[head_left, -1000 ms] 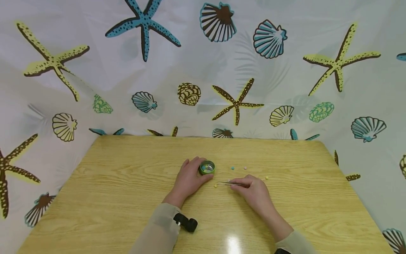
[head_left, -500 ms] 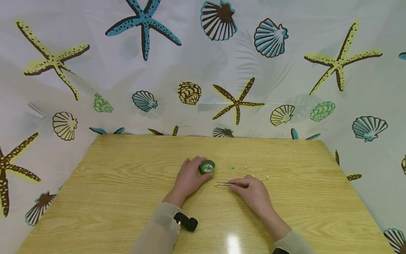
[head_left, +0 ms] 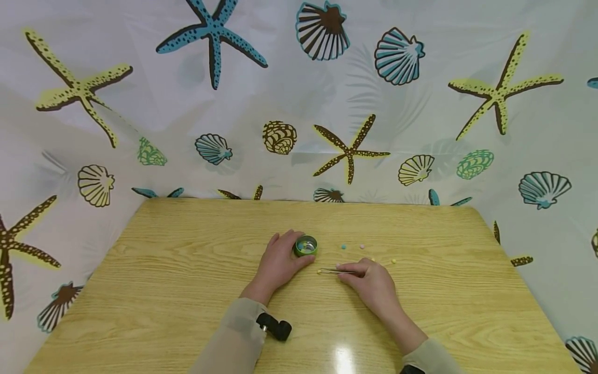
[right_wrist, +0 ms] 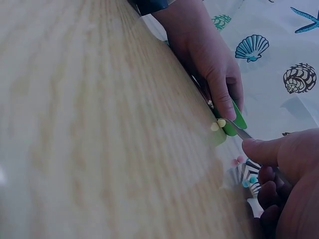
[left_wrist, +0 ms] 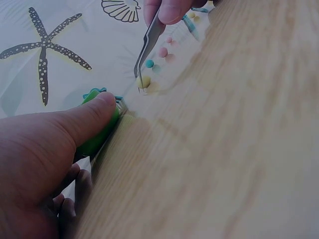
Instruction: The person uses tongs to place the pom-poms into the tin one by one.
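My left hand (head_left: 277, 262) curls its thumb and fingers around a small green tin (head_left: 306, 254) on the table. Inside the open-topped tin, blue and yellow beads show. My right hand (head_left: 371, 283) pinches a pair of metal tweezers (left_wrist: 148, 42) whose bent tips point left towards the tin. A yellow bead (left_wrist: 143, 81) lies at the tweezer tips, with one arm on each side of it in the left wrist view. In the right wrist view this bead (right_wrist: 222, 122) appears close to the left thumb and the green tin.
Beyond the right hand lie a blue bead (head_left: 343, 246) and a pink bead (head_left: 362, 246). A yellow bead (head_left: 394, 261) is to the right, another (head_left: 372, 259) partly behind the hand. The wooden table (head_left: 187, 291) ends at a shell-patterned cloth (head_left: 299, 98).
The tweezer arms have drawn closer together at the yellow bead. My right hand has shifted only very slightly, and the left hand stays on the tin.
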A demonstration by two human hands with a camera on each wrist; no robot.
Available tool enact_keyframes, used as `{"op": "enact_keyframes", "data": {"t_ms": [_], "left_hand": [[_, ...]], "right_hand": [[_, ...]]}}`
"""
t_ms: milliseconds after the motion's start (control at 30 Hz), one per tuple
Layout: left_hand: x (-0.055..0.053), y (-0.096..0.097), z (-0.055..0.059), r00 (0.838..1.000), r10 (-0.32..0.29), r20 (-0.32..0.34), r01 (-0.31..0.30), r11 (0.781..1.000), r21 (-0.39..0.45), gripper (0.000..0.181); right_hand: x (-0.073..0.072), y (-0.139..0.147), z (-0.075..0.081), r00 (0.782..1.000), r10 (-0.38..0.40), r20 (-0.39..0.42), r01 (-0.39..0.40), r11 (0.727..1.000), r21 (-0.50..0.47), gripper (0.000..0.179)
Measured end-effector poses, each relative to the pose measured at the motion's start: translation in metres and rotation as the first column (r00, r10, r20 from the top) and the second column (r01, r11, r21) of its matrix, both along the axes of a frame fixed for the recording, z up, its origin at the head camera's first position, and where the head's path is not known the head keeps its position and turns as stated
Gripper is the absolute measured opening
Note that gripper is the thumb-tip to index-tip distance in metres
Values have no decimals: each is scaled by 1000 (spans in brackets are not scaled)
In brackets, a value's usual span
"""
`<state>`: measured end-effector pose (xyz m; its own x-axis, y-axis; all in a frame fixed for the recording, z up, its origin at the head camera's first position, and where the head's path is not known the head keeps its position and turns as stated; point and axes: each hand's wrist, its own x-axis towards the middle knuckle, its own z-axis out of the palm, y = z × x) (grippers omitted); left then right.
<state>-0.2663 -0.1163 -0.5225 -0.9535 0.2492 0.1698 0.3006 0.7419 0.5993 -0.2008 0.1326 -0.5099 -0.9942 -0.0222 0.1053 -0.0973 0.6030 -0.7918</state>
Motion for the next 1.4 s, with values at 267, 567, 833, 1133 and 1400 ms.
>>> {"op": "enact_keyframes", "data": {"t_ms": [267,567,833,1133,1400], "left_hand": [[0,0,0,1000,0,-15,0,1000,2,63],[-1,1,0,1000,0,-20,0,1000,-1,63],[-1,1,-1,1000,-2,-26,3,1000,8,62],[0,1,-1,1000,1,-18,-1,1000,13,63],[0,1,0,1000,-3,-8,3,1000,17,64]], "right_hand": [[0,1,-1,1000,1,-13,-1,1000,1,16],[1,1,3,1000,-21,24,21,999,-27,14],[0,4,11,999,-52,17,53,996,-75,11],[-8,6,22,998,-51,-22,48,992,-118,13],[-17,1,34,998,-46,-40,40,991,-127,13]]}}
